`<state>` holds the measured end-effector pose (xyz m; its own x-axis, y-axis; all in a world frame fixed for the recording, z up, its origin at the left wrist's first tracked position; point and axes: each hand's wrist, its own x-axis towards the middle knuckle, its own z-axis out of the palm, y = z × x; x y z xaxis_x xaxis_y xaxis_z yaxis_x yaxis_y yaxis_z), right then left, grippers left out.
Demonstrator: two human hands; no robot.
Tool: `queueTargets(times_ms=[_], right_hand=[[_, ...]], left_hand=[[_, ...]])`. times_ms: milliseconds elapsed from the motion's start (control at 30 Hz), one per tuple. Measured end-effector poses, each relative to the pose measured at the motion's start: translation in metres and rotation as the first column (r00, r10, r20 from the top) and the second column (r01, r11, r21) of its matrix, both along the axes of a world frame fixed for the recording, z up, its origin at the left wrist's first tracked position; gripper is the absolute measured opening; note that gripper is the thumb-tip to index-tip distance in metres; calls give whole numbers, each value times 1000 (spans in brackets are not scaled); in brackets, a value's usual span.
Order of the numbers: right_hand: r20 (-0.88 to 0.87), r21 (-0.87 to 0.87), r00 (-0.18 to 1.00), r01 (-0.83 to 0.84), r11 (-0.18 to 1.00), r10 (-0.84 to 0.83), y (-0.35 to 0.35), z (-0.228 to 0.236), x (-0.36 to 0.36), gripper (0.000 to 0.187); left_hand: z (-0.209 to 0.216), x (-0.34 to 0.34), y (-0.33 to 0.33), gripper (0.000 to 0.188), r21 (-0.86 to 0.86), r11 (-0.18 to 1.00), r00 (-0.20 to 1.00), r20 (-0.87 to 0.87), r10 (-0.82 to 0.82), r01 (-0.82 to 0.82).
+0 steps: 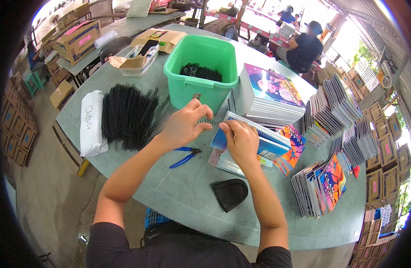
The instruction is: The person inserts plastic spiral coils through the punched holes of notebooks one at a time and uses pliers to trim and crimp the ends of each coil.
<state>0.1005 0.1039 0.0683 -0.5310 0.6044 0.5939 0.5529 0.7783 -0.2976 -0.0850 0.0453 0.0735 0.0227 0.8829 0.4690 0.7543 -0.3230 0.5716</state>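
Coil [207,121], thin and dark, ran above the desk [169,184] between the left hand [184,123], curled around one end, and the right hand [240,140], pinching the blue notebook's [271,150] edge.

Gray-grn table [178,196] w/ blk coils [127,116], grn bin [184,92], blue cutters [182,161], notebk stacks [273,91]

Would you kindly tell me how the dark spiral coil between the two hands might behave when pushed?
The coil would probably flex and spring rather than stay rigid, as its loops look thin. It is likely light for its size, being mostly open space.
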Motion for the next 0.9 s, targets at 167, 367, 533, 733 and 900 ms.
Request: queueTargets(times_ms=[167,367,533,733,900], right_hand=[[-272,-240,960,-137,961,69,5,1,-1,14],[-242,-124,968,-102,987,69,3,-4,-3,29],[-66,-164,997,-47,985,37,-7,9,17,22],[-99,-2,995,31,1000,-31,7,2,71,11],[-142,-15,989,39,999,-41,3,-3,63,8]], left_hand=[[-10,-15,2,20,92,995,996,-74,46,-39],[-48,88,-26,31,-437,889,906,-308,-290,136],[-109,141,-39,35,-382,850,922,17,-386,363],[-10,37,-17,37,530,780,942,209,261,-334],[-5,34,-31,32,486,847,967,-17,254,-214]])
